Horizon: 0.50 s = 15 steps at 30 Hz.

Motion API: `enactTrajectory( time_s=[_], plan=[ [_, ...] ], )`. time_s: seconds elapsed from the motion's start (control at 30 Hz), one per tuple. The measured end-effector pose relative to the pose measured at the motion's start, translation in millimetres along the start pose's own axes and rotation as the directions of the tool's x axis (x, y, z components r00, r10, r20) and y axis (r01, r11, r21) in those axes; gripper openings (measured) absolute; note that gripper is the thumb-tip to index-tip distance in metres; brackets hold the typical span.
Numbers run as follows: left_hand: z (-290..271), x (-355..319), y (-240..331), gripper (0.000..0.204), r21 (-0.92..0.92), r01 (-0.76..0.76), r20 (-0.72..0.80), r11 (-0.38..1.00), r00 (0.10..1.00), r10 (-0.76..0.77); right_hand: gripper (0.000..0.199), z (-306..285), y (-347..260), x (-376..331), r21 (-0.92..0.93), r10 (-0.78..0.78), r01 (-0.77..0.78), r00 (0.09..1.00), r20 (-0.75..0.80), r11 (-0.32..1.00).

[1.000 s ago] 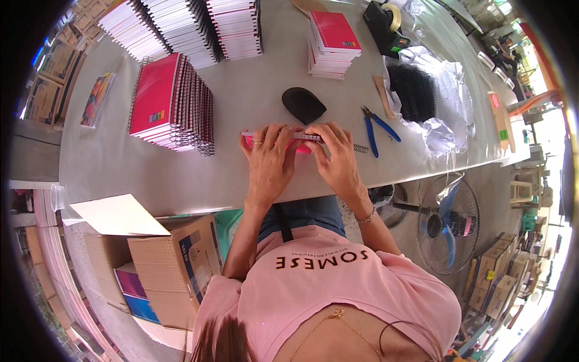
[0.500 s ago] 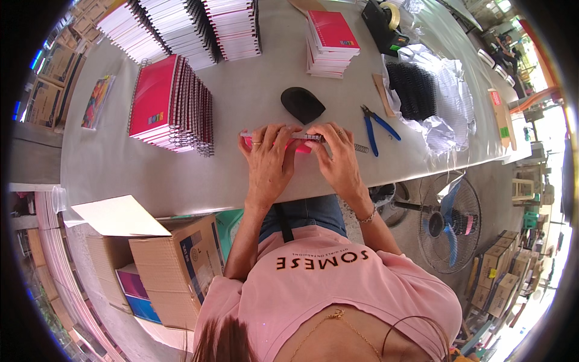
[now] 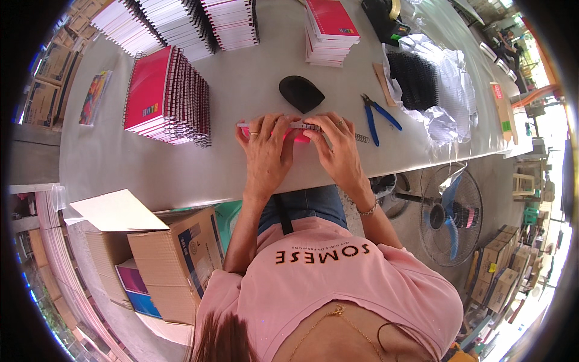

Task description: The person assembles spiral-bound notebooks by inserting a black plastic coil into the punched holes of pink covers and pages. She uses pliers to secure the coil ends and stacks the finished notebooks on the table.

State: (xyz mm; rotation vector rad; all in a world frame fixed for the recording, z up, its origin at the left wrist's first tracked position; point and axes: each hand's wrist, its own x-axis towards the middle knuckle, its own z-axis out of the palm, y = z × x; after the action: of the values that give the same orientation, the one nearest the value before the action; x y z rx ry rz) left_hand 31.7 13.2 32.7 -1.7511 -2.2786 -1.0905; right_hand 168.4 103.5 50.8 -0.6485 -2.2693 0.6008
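A pink-covered notebook [image 3: 301, 138] is held at the table's near side, its punched edge turned away from me. My left hand [image 3: 266, 158] grips its left part, fingers over the far edge and thumb on the near side. My right hand [image 3: 339, 151] pinches a dark spiral binding coil [image 3: 362, 138] at the notebook's right end; the coil's free end sticks out past the fingers. Both hands are closed, and they cover much of the notebook. Just beyond them lies a black rounded pad [image 3: 301, 93]. Blue-handled cutting pliers [image 3: 378, 120] rest to the right.
Spiral-bound red notebooks [image 3: 148, 90] are stacked at left, with more stacks behind. A smaller notebook stack [image 3: 329, 33] stands at the back. Black coils [image 3: 412, 79] lie on crumpled wrapping at right, near a tape dispenser [image 3: 384, 23]. Below are an open carton [image 3: 163, 259] and a fan [image 3: 449, 217].
The view has shifted slightly, so the table things appear a little higher. Both hands keep nearly the same grip on the notebook and coil.
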Motion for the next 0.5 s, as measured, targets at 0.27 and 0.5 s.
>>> enactTrajectory(
  time_s=[0.27, 0.5],
  plan=[
    [-1.3, 1.0, 1.5, 0.031, 0.010, -0.006, -0.014, 1.000, 1.000, 0.006, 0.020, 1.6, 1.3, -0.9, 0.012, 0.022, -0.022, 1.000, 0.000, 1.000],
    [-5.9, 3.4, 6.2, 0.028, 0.015, 0.017, 0.008, 1.000, 1.000, -0.018, 0.022, -1.3, 1.8, 1.8, -0.030, 0.001, -0.001, 1.000, 0.015, 1.000]
  ],
)
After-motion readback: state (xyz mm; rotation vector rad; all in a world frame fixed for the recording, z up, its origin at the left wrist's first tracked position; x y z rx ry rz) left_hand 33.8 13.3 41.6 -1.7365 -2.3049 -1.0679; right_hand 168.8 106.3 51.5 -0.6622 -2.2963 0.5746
